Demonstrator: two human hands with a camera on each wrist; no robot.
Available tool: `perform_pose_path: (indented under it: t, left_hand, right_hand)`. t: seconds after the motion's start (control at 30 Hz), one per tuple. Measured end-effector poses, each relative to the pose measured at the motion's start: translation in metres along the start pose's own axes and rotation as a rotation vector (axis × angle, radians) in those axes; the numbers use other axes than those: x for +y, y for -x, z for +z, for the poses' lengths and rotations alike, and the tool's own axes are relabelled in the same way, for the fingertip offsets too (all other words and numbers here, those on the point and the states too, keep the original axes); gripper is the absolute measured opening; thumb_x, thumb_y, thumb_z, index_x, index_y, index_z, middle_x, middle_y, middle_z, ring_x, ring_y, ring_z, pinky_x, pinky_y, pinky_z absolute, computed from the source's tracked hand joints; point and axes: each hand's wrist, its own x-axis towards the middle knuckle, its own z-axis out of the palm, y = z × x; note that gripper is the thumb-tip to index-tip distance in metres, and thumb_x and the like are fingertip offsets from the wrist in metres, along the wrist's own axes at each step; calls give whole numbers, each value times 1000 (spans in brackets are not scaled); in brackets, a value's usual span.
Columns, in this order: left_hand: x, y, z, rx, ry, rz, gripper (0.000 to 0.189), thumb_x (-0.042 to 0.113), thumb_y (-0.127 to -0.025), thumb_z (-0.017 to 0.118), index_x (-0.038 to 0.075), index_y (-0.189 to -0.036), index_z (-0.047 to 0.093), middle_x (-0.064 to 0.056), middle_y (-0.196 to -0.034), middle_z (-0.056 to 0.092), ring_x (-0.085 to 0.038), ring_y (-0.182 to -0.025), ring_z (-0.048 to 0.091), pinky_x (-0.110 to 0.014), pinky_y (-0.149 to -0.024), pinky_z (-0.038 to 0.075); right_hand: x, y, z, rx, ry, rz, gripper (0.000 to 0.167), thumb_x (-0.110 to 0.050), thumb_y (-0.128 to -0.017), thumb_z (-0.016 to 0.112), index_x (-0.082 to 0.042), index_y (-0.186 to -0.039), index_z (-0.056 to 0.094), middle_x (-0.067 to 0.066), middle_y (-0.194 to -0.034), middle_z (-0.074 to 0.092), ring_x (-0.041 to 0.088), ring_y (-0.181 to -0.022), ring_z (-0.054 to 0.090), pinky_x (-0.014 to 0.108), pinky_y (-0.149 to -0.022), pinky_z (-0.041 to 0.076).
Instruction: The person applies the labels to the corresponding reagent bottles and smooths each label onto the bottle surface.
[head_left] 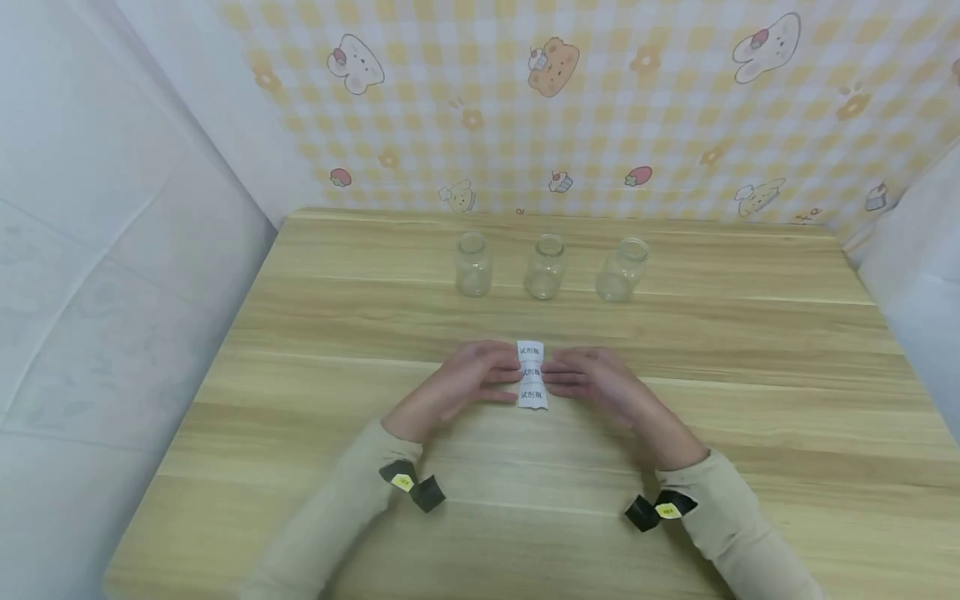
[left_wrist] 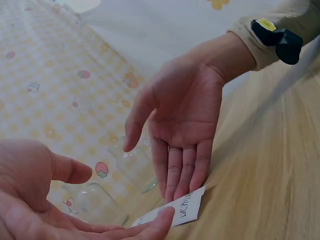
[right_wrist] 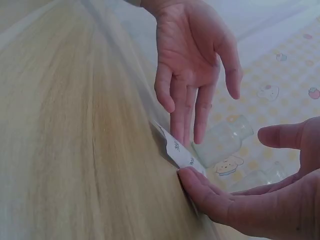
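Observation:
A white paper strip with three printed labels (head_left: 532,395) lies on the wooden table, its short sides toward the wall and the person. From the left, my left hand (head_left: 478,373) reaches in with extended fingers, their tips right at the strip's edge. My right hand (head_left: 597,379) mirrors it on the other side, fingertips at the middle label. Both palms face each other in the left wrist view, thumbs raised away from the paper (left_wrist: 186,210). In the right wrist view, one end of the strip (right_wrist: 172,147) tilts up slightly off the wood.
Three transparent glass jars without lids stand in a row behind the strip: a left jar (head_left: 474,268), a middle jar (head_left: 545,271) and a right jar (head_left: 622,271). A yellow checked cloth (head_left: 510,125) hangs behind the table (head_left: 315,433). Black wrist cameras sit on both sleeves.

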Motion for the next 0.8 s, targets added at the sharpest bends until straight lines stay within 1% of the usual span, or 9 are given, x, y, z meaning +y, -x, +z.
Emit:
perform_pose_path:
  t: [0.1, 0.17, 0.27, 0.37, 0.5, 0.6, 0.63, 0.73, 0.8]
  left_hand:
    - [-4, -2, 4, 28, -15, 24, 47, 14, -108, 50, -13, -145, 40, -31, -142, 52, -41, -130, 58, -41, -93, 58]
    - [-7, -4, 6, 54, -48, 44, 48, 13, -107, 52, -11, -146, 40, -30, -140, 54, -39, -126, 61, -38, -91, 59]
    - [-11, -8, 8, 97, -109, 70, 50, 13, -105, 56, -9, -146, 41, -28, -134, 61, -35, -115, 67, -35, -86, 59]
    - [-16, -11, 8, 131, -173, 89, 51, 11, -102, 60, -7, -147, 43, -25, -128, 66, -27, -102, 71, -32, -82, 59]
    - [-23, -16, 8, 159, -219, 117, 55, 5, -100, 63, -7, -148, 41, -22, -119, 69, -19, -85, 70, -28, -72, 57]
    - [-28, -18, 8, 182, -254, 133, 55, 4, -100, 64, -5, -148, 41, -18, -108, 71, -17, -73, 67, -25, -61, 53]
    - [-29, -18, 8, 191, -264, 136, 54, 4, -100, 65, -4, -148, 41, -16, -105, 72, -17, -71, 66, -25, -59, 52]
    - [-30, -18, 8, 216, -297, 149, 51, 4, -100, 66, -3, -146, 46, -13, -98, 74, -17, -67, 65, -25, -58, 49]
    - [-30, -17, 7, 227, -323, 163, 46, 5, -99, 67, -3, -142, 51, -11, -96, 75, -17, -68, 67, -25, -60, 49]
  right_hand:
    - [2, -2, 3, 23, 12, -14, 44, -8, -108, 44, 25, -136, 42, 41, -138, 53, 33, -122, 64, 38, -102, 53]
    - [3, -3, 5, 43, 24, -22, 41, -6, -107, 44, 25, -135, 45, 40, -135, 55, 30, -117, 66, 37, -100, 54]
    - [4, -5, 6, 67, 54, -25, 41, -8, -108, 45, 24, -134, 47, 39, -132, 58, 26, -111, 69, 34, -97, 56]
    - [5, -5, 7, 78, 82, -22, 42, -10, -108, 46, 23, -136, 47, 37, -131, 59, 24, -109, 69, 33, -95, 56]
    - [4, -5, 8, 78, 125, -23, 44, -10, -108, 46, 22, -139, 45, 36, -132, 59, 27, -111, 68, 33, -96, 56]
    - [5, -4, 9, 78, 165, -25, 46, -9, -108, 46, 22, -141, 43, 36, -133, 59, 31, -113, 68, 34, -96, 56]
    - [5, -4, 10, 78, 176, -25, 46, -10, -108, 47, 22, -142, 42, 36, -134, 59, 32, -114, 68, 35, -96, 56]
    - [6, -4, 10, 78, 204, -28, 49, -11, -107, 49, 21, -143, 41, 35, -135, 59, 34, -113, 68, 38, -96, 56]
    - [8, -4, 11, 85, 223, -30, 50, -14, -107, 52, 19, -144, 43, 33, -134, 60, 34, -110, 69, 38, -95, 57]
